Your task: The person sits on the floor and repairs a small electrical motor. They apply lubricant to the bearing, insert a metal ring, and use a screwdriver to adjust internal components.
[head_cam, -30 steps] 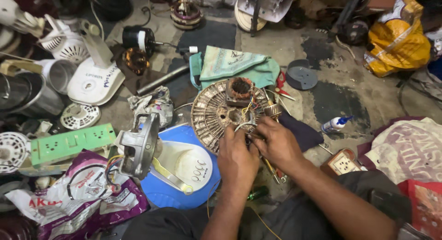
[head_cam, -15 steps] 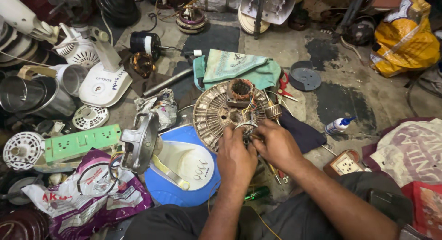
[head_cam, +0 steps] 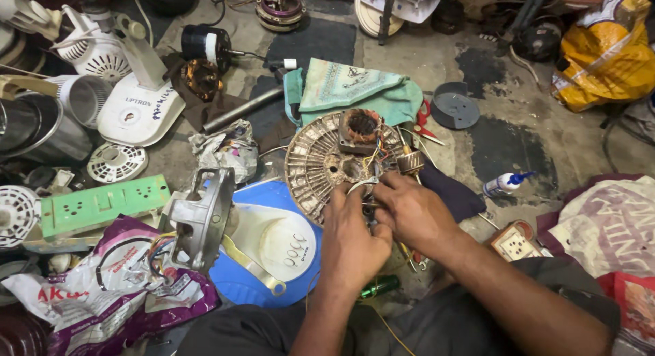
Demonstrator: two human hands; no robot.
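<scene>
A round slotted metal fan grille [head_cam: 315, 166] with a copper-wound motor [head_cam: 359, 129] on it lies on the floor in front of me. Coloured wires [head_cam: 376, 155] run from the motor toward my hands. My left hand [head_cam: 353, 233] and my right hand [head_cam: 413, 211] meet at the grille's near edge, fingers pinched together on the wires and a small part I cannot make out. What lies under the palms is hidden.
A blue and white fan base [head_cam: 273, 243] and a grey metal motor housing [head_cam: 202, 218] lie left of my hands. A green socket strip [head_cam: 102, 206], a teal cloth [head_cam: 358, 90], a small white bottle [head_cam: 503, 184], red scissors [head_cam: 424, 122] and fan parts surround them.
The camera has shifted slightly; the hands stay at the grille's near edge with only small finger movements on the wires.
</scene>
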